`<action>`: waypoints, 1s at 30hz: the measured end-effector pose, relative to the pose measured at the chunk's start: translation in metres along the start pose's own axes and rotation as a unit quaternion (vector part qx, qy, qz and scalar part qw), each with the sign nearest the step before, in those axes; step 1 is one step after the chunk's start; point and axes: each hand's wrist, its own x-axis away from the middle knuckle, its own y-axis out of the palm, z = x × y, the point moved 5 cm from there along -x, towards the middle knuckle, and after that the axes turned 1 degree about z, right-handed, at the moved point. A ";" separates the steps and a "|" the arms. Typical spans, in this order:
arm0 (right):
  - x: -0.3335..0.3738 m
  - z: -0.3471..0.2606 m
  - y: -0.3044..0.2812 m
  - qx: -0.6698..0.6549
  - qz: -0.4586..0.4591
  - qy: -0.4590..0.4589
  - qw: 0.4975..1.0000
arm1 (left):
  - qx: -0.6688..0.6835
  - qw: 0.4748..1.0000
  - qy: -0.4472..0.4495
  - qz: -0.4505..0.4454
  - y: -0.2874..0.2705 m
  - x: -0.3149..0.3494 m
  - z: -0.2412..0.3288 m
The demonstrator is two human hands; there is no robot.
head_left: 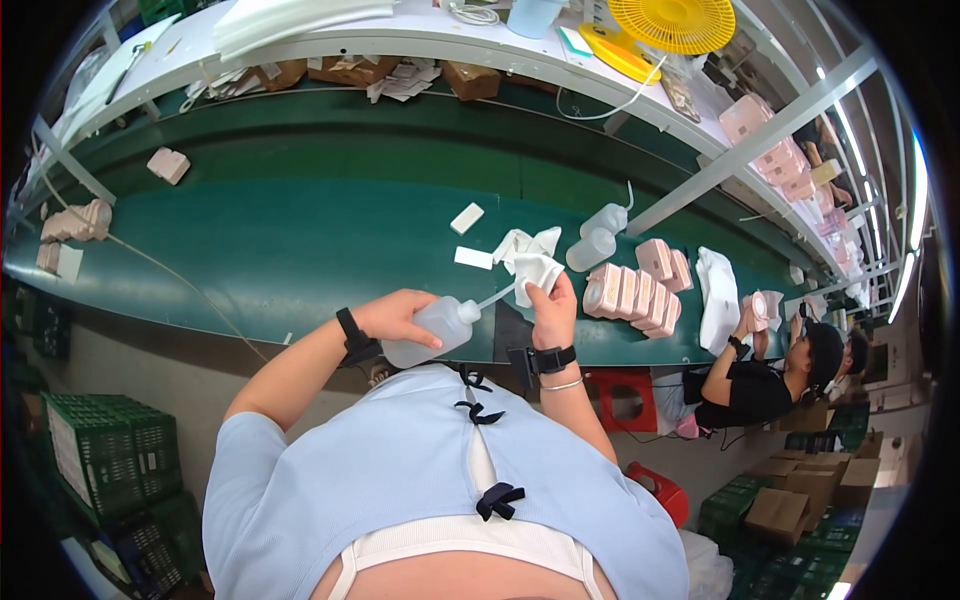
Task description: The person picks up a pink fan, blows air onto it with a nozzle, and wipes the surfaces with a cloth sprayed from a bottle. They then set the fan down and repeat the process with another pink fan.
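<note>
Left hand [400, 315] clamped on squeeze bottle [432, 331], right hand [553, 305] pinching cloth [536, 275]; squeezing hard could overspill onto the belt [300, 240]

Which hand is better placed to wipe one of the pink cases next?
Probably the right hand: it holds the crumpled white cloth, close to the row of pink rectangular cases on the green conveyor belt. The left hand grips the translucent plastic squeeze bottle.

Left hand [400, 318]: fingers curled in a grip, forearm running to 8 o'clock. Right hand [553, 310]: raised, fingertips pinched at 11 o'clock, forearm bent to 5 o'clock.
</note>
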 end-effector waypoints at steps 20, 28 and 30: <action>-0.013 -0.005 -0.047 -0.110 -0.006 0.021 0.994 | -0.047 0.996 0.056 0.044 0.024 -0.026 0.014; -0.004 -0.016 -0.088 -0.179 0.017 0.074 0.981 | -0.005 0.975 -0.016 0.221 0.029 -0.049 -0.082; 0.000 -0.020 -0.101 -0.181 0.025 0.070 0.981 | 0.017 0.955 -0.048 0.293 0.022 -0.063 -0.091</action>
